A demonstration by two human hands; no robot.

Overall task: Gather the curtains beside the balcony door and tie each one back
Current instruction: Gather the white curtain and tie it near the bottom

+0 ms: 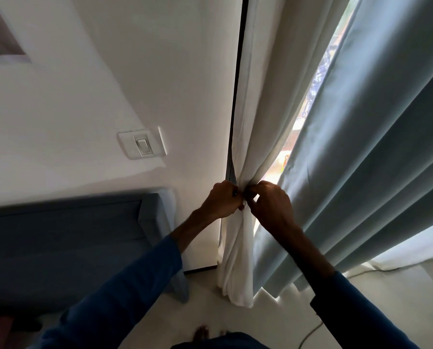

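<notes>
White wall [84,96] fills the left side, with a rocker light switch [143,144] on it and a blue-grey padded headboard [59,235] below. Right of the switch, a dark door frame edge [236,96] runs down beside the white curtain [260,84], which is bunched into a narrow waist and hangs down to the pale floor [208,303]. The left hand [221,200] grips that waist from the wall side, fingers curled in against the cloth. Touching it, the right hand [270,205] pinches the same bunch from the front, thumb and fingers bent close together; what lies between the fingertips is hidden. Both forearms wear dark blue sleeves [125,285]. Further right, a blue-grey curtain [361,159] hangs loose in long folds just beside the right hand, with daylight showing between the two curtains. A thin cable [313,331] lies on the floor at lower right.
</notes>
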